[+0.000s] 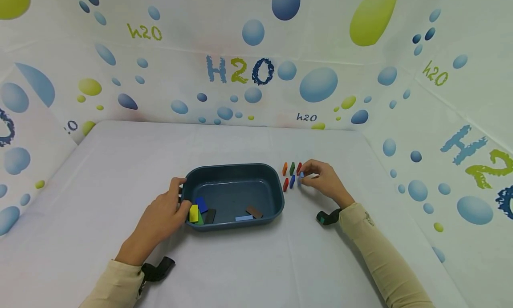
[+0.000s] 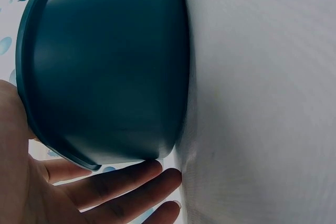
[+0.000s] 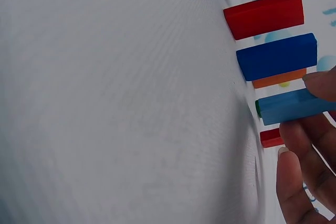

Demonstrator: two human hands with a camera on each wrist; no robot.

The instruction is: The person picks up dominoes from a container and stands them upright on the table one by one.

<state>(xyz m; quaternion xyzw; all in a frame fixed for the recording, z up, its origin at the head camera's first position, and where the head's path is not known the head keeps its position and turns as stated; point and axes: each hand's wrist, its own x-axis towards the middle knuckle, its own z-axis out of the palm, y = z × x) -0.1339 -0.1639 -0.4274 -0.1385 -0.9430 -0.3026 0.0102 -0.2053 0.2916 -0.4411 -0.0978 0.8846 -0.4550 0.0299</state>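
A light blue block point(image 1: 302, 175) is pinched between thumb and fingers of the right hand point(image 1: 323, 181), right of centre in the head view. Its upper end is covered by the fingers and cut off at the right wrist frame's edge; contact with the cloth cannot be told.

Just beside it, upright blocks are seen: front red point(image 1: 286, 184) and dark blue point(image 1: 292, 182); behind them orange point(image 1: 285, 168), green point(image 1: 292, 168) and rear red point(image 1: 299, 167) — the last partly hidden by the hand. In the right wrist view the green is almost wholly masked.

To the left, a dark teal tray point(image 1: 228, 194) is held at its left end by the left hand point(image 1: 160, 216), thumb over the rim, fingers outside. Yellow, blue, green, black, brown and light blue pieces lie along its near side, the green partly covered by yellow; in the left wrist view the interior is hidden by the wall.

White cloth point(image 1: 120, 174) extends on all sides — its far edge met by a printed backdrop point(image 1: 168, 71).
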